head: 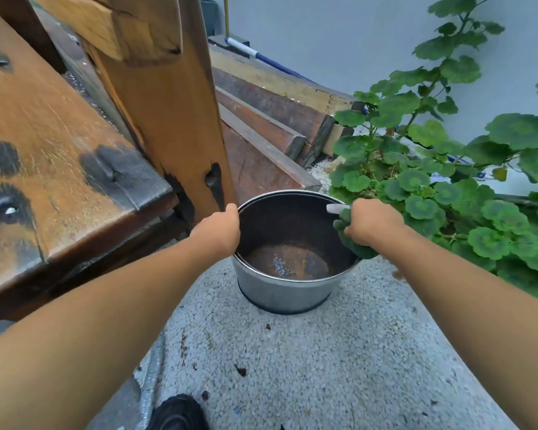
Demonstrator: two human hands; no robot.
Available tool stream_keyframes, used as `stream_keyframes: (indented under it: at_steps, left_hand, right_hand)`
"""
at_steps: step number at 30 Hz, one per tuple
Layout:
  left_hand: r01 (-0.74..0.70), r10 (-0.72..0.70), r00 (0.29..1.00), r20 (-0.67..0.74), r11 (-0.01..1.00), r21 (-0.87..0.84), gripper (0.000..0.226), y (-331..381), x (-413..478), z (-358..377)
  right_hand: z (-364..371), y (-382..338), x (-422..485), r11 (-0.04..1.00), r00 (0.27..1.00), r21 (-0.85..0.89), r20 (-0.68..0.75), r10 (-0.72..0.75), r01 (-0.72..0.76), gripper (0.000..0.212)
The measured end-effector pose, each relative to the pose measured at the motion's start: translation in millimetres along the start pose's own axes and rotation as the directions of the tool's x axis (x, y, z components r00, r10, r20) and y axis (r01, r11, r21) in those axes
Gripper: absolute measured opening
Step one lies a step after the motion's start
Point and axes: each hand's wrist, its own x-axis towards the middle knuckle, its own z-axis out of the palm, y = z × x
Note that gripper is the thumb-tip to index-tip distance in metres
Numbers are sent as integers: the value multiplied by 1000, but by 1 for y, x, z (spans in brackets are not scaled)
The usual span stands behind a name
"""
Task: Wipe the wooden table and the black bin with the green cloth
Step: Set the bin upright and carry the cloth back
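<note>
I see the left hand (218, 231) grasping the left rim of the black bin (283, 290), thumb on top of the rim. The fingers of the right hand (373, 223) are clenched round the bunched green cloth (354, 246), which is pressed against the right rim. The bin stands upright on the pebbled floor (308, 367) between both hands. The wooden tabletop (44, 150) lies left of the left fingers.

Both arms extended forward; left grip (219, 229) curled, right grip (375, 223) fisted.

Bare left hand (218, 231), right hand (375, 223), forearms (106, 311); black shoe (177, 412).
</note>
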Motion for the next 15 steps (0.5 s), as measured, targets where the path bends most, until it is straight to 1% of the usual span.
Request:
stream_keyframes:
  at_steps: [2, 5, 9, 11, 13, 15]
  left_hand:
    - [-10, 10, 1000, -6, 1000, -11, 6, 5, 19, 16]
    - [-35, 32, 996, -88, 999, -37, 8, 6, 35, 39]
    - [-64, 49, 994, -103, 988, -141, 22, -1, 34, 40]
    - [-62, 43, 993, -108, 981, -184, 25, -3, 34, 40]
    - [-44, 24, 992, -122, 986, -160, 27, 2, 34, 42]
    - [-32, 24, 990, -137, 998, -58, 32, 9, 29, 38]
  right_hand:
    - [6, 2, 11, 1000, 1000, -6, -1, 25, -25, 17]
    - [25, 10, 22, 999, 998, -4, -46, 46, -46, 11]
    - [32, 14, 21, 1000, 994, 28, -112, 13, -10, 17]
    - [35, 13, 22, 998, 991, 52, -127, 40, -34, 19]
    - [39, 14, 20, 992, 984, 108, -157, 79, -62, 21]
    - [38, 17, 9, 976, 981, 201, -156, 117, -84, 25]
